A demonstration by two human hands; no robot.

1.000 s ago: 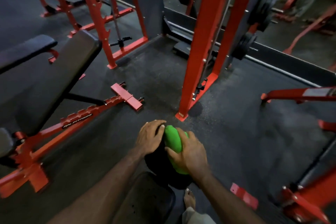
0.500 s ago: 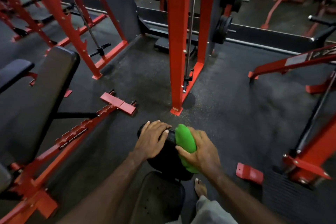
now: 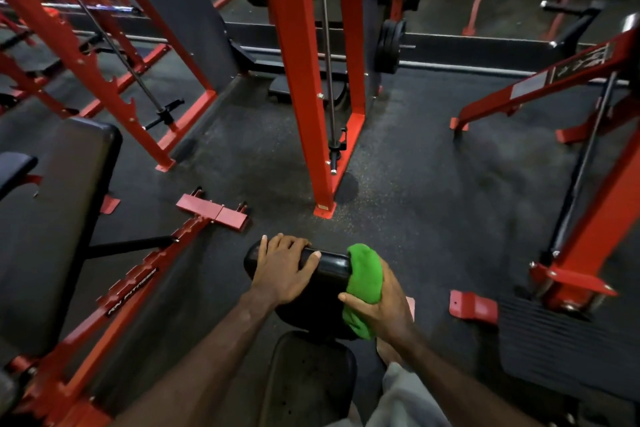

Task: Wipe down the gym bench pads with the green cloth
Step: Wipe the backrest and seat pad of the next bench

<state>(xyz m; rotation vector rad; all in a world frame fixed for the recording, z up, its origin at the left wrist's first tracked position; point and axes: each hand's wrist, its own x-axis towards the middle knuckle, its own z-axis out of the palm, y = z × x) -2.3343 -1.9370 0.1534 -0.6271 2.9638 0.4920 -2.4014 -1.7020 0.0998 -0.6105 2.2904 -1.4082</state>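
A black bench back pad (image 3: 332,269) stands in front of me at the bottom centre, with the black seat pad (image 3: 308,374) below it. My left hand (image 3: 285,270) rests on the pad's top left end, fingers curled over its edge. My right hand (image 3: 381,302) grips the bunched green cloth (image 3: 363,282) and presses it against the pad's right end. The lower part of the pad is hidden behind my hands and the cloth.
A second black bench (image 3: 52,218) on a red frame (image 3: 138,274) stands at left. A red rack upright (image 3: 304,80) rises just ahead. Another red machine (image 3: 588,218) and a black plate (image 3: 568,343) are at right. A bare foot (image 3: 388,354) stands on the dark rubber floor (image 3: 433,201).
My hands have spread apart along the top of the pad. The cloth has slid to the pad's right end. The view has swung to the right.
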